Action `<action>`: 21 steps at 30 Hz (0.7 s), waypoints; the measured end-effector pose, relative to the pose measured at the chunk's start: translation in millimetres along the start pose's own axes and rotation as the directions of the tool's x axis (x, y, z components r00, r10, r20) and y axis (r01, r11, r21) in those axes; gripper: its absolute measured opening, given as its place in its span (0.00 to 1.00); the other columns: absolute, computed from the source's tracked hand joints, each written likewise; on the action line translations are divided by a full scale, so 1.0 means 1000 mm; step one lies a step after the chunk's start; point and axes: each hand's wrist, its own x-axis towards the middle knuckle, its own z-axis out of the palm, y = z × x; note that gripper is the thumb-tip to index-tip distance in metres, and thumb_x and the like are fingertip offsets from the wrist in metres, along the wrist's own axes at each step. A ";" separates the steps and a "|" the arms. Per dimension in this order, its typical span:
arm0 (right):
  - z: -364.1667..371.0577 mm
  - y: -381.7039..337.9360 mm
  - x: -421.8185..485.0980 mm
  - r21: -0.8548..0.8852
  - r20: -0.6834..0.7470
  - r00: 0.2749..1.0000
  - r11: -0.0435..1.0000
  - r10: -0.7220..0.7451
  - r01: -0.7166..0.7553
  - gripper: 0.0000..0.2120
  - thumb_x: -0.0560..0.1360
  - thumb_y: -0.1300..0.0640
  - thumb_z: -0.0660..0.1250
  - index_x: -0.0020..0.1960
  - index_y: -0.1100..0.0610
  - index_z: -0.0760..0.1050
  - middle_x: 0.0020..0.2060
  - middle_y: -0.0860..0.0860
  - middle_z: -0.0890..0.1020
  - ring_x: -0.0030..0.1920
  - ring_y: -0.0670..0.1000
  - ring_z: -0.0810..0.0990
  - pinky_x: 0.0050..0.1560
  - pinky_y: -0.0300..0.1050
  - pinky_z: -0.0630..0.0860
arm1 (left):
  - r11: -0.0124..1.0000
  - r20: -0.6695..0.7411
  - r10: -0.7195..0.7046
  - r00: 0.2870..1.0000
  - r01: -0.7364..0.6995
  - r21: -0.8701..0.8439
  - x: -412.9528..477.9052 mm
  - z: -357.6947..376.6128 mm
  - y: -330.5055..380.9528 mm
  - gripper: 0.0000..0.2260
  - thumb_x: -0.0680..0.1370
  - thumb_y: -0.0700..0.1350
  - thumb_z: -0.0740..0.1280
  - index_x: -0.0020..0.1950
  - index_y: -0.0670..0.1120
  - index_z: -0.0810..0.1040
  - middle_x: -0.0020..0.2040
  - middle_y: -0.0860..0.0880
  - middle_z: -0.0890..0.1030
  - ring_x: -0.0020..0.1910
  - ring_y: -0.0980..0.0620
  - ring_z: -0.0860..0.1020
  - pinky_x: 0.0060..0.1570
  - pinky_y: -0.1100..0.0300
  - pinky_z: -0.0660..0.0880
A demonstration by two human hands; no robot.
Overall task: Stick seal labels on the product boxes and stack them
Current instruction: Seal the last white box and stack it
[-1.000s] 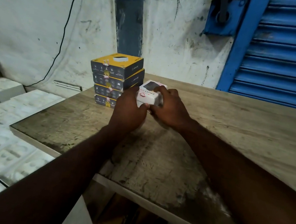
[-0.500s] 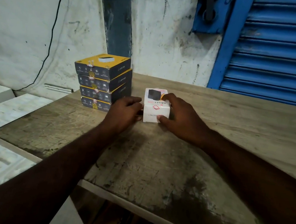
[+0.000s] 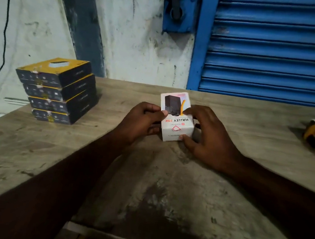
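While my left hand (image 3: pixel 142 121) and right hand (image 3: pixel 207 136) grip the white box (image 3: pixel 177 130) between them on the worktop (image 3: pixel 166 178), its seal label (image 3: pixel 175 128) looks stuck. Four-box stack (image 3: pixel 58 91) sits well left of my left hand, apparently sealed. This one isn't stacked yet.

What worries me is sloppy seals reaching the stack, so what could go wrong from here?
1. The red diamond seal label sits on an edge of the white cube-shaped cardboard box; unless pressed flat, it might lift.
2. The worn wooden table has dark stains near the box and might smudge it.
3. The stack of four flat black-and-yellow boxes looks slightly uneven; a taller box on top might tip.
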 end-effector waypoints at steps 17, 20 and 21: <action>0.002 0.018 0.006 0.300 -0.157 0.979 0.951 0.130 -0.078 0.26 0.69 0.50 0.78 0.63 0.53 0.73 0.62 0.50 0.73 0.59 0.45 0.78 0.55 0.38 0.79 | 0.988 0.039 0.020 0.999 -0.014 -0.154 0.020 0.022 -0.010 0.14 0.78 0.39 0.69 0.63 0.45 0.73 0.50 0.44 0.86 0.43 0.50 0.86 0.37 0.58 0.81; -0.001 0.014 0.006 0.410 -0.163 0.966 0.904 0.202 -0.120 0.21 0.72 0.47 0.74 0.61 0.50 0.73 0.61 0.50 0.75 0.57 0.46 0.80 0.53 0.40 0.80 | 0.987 0.075 0.048 0.996 -0.036 -0.156 0.015 0.023 -0.010 0.18 0.77 0.36 0.70 0.65 0.44 0.70 0.47 0.47 0.86 0.41 0.51 0.86 0.37 0.57 0.82; -0.002 0.012 0.006 0.444 -0.163 0.961 0.886 0.223 -0.130 0.19 0.72 0.48 0.72 0.60 0.49 0.73 0.61 0.50 0.76 0.57 0.46 0.80 0.52 0.40 0.80 | 0.988 0.093 0.057 0.994 -0.043 -0.148 0.015 0.024 -0.010 0.22 0.75 0.36 0.71 0.66 0.45 0.70 0.49 0.47 0.86 0.44 0.49 0.86 0.40 0.54 0.83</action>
